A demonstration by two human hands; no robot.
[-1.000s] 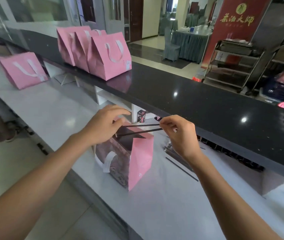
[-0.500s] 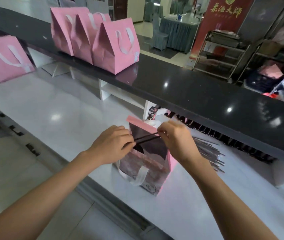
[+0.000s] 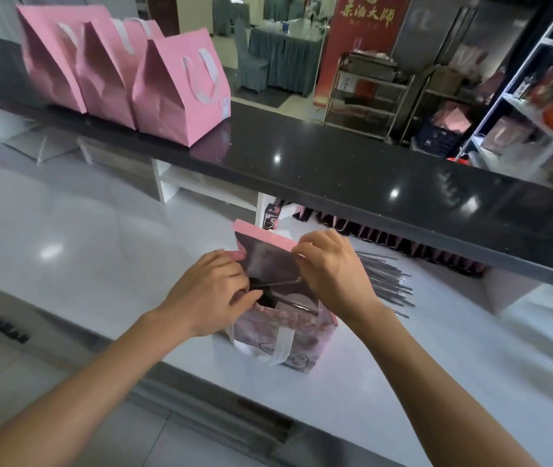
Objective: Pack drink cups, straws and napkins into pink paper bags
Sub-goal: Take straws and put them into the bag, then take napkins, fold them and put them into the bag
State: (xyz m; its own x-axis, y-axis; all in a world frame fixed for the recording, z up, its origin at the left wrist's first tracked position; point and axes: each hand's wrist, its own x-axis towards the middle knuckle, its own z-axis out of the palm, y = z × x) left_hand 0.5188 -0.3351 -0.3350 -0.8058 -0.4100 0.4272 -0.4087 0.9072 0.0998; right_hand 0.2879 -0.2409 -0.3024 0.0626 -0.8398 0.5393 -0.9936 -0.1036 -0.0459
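At centre frame, both hands, left hand (image 3: 212, 293) and right hand (image 3: 330, 264), pinched thin dark straws (image 3: 277, 284) lying crosswise over the open pink paper bag (image 3: 287, 326) directly beneath.

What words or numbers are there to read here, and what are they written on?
"茶油大师": gold characters on the red banner at the back.
Smaller print under them: too blurred to read.
Small dark box under the black counter: markings unreadable.
Open pink bag: a drawing, no readable words.
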